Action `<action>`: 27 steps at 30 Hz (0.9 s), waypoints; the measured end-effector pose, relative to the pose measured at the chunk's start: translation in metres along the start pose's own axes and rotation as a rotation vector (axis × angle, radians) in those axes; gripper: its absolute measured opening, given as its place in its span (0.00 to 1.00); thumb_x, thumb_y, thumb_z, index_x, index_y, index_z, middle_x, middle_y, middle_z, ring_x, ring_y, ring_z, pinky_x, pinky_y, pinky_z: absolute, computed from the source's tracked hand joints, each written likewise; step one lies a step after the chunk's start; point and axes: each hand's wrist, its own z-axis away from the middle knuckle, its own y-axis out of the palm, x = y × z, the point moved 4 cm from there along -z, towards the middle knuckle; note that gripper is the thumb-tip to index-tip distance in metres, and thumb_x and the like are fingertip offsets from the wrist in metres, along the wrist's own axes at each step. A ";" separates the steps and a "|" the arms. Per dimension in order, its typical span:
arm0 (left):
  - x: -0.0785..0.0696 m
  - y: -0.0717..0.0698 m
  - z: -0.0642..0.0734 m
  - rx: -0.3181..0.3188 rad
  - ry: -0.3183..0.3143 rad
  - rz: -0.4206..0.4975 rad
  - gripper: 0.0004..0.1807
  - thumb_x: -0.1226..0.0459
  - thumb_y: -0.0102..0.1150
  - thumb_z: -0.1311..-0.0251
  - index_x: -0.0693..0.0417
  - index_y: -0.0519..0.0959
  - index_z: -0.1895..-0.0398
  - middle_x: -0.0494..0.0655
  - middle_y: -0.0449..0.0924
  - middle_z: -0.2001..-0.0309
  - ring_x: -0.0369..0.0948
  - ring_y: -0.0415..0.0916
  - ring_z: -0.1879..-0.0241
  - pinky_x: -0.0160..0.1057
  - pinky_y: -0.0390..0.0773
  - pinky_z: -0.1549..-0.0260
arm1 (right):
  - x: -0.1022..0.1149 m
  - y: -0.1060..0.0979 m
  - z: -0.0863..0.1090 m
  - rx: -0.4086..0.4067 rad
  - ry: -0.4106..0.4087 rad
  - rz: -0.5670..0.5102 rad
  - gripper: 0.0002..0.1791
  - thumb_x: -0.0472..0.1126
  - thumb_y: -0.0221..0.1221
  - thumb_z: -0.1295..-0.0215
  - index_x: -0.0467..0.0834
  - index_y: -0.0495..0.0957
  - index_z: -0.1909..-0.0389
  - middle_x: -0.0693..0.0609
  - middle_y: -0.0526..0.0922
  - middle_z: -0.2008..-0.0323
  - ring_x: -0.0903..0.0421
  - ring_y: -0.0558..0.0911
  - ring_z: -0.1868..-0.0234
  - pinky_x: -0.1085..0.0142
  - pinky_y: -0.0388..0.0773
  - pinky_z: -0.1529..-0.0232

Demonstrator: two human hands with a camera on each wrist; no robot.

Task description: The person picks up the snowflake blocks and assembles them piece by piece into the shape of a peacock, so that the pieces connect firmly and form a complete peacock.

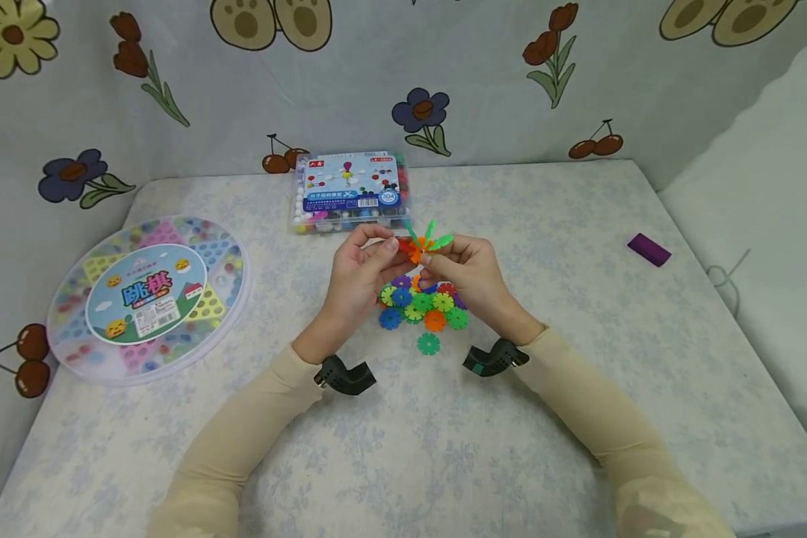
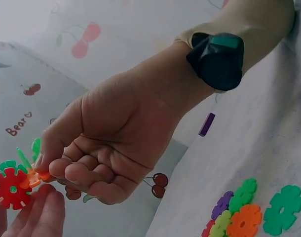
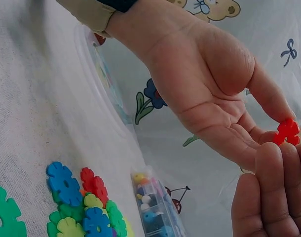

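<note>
Above the middle of the table, both hands hold a cluster of notched plastic snowflake discs. The left hand (image 1: 359, 276) pinches a red disc (image 2: 13, 188) between thumb and fingers. The thumb and fingers of the right hand (image 1: 474, 280) pinch an orange disc (image 1: 415, 254) right against the red one. Green discs (image 1: 441, 242) stick up and outward from the orange disc like petals. Below the hands lies a pile of loose snowflake discs (image 1: 422, 302) in several colours, partly hidden by the fingers. One green disc (image 1: 428, 344) lies apart on the near side.
Behind the hands sits a clear plastic case (image 1: 353, 187) of small coloured parts. A large round Chinese checkers box (image 1: 225, 261) covers the left side of the table (image 1: 565, 217). On the far right lies a small purple block (image 1: 648, 249). A patterned curtain (image 1: 363, 90) hangs along the back edge.
</note>
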 end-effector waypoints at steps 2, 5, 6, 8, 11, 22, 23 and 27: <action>0.002 0.000 -0.001 0.011 -0.041 0.040 0.08 0.75 0.45 0.25 0.55 0.69 0.51 0.38 0.87 0.61 0.36 0.88 0.59 0.41 0.86 0.49 | 0.001 0.000 0.000 0.001 -0.007 -0.002 0.06 0.29 0.58 0.31 0.29 0.80 0.66 0.57 0.88 0.77 0.60 0.88 0.76 0.62 0.89 0.63; 0.002 0.000 -0.001 0.013 -0.064 0.092 0.11 0.76 0.43 0.25 0.54 0.68 0.47 0.39 0.87 0.60 0.37 0.88 0.59 0.39 0.86 0.50 | 0.002 -0.001 0.000 -0.006 -0.024 -0.002 0.06 0.29 0.58 0.32 0.28 0.79 0.67 0.56 0.88 0.78 0.60 0.88 0.76 0.62 0.89 0.63; 0.002 0.000 0.000 0.014 -0.069 0.107 0.12 0.76 0.43 0.25 0.53 0.68 0.47 0.39 0.87 0.60 0.37 0.88 0.59 0.39 0.86 0.50 | 0.003 -0.001 0.001 -0.007 -0.032 0.001 0.06 0.29 0.58 0.33 0.29 0.79 0.67 0.56 0.88 0.78 0.60 0.88 0.76 0.61 0.89 0.63; 0.001 -0.001 -0.001 0.010 -0.068 0.146 0.13 0.76 0.42 0.25 0.52 0.69 0.47 0.41 0.87 0.59 0.37 0.87 0.59 0.38 0.86 0.50 | 0.004 -0.001 0.001 -0.022 -0.055 0.019 0.06 0.29 0.58 0.34 0.29 0.79 0.69 0.57 0.88 0.79 0.60 0.88 0.76 0.62 0.89 0.64; -0.005 -0.006 -0.004 -0.033 -0.008 0.204 0.13 0.76 0.41 0.25 0.51 0.70 0.48 0.44 0.87 0.58 0.38 0.88 0.58 0.37 0.87 0.51 | 0.008 -0.003 0.002 -0.065 -0.113 0.055 0.06 0.28 0.58 0.35 0.30 0.80 0.71 0.58 0.87 0.80 0.60 0.87 0.77 0.64 0.88 0.65; -0.009 -0.007 -0.003 0.054 0.142 0.083 0.22 0.52 0.77 0.53 0.45 0.82 0.55 0.39 0.88 0.54 0.37 0.85 0.50 0.39 0.86 0.51 | 0.018 -0.001 0.005 -0.034 -0.226 0.071 0.06 0.24 0.59 0.38 0.21 0.80 0.67 0.61 0.87 0.77 0.62 0.87 0.76 0.64 0.88 0.64; -0.008 -0.006 -0.003 0.053 0.144 0.070 0.22 0.51 0.77 0.53 0.44 0.83 0.55 0.39 0.88 0.54 0.37 0.85 0.50 0.39 0.86 0.51 | 0.018 0.000 0.005 -0.029 -0.230 0.067 0.06 0.24 0.59 0.38 0.21 0.80 0.66 0.61 0.87 0.77 0.62 0.87 0.76 0.64 0.88 0.65; -0.007 -0.004 0.000 0.046 0.148 0.037 0.21 0.50 0.78 0.54 0.44 0.85 0.57 0.38 0.88 0.56 0.35 0.86 0.52 0.37 0.86 0.52 | 0.018 0.001 0.004 -0.005 -0.244 0.078 0.06 0.24 0.59 0.38 0.22 0.81 0.67 0.61 0.87 0.78 0.61 0.87 0.76 0.66 0.88 0.66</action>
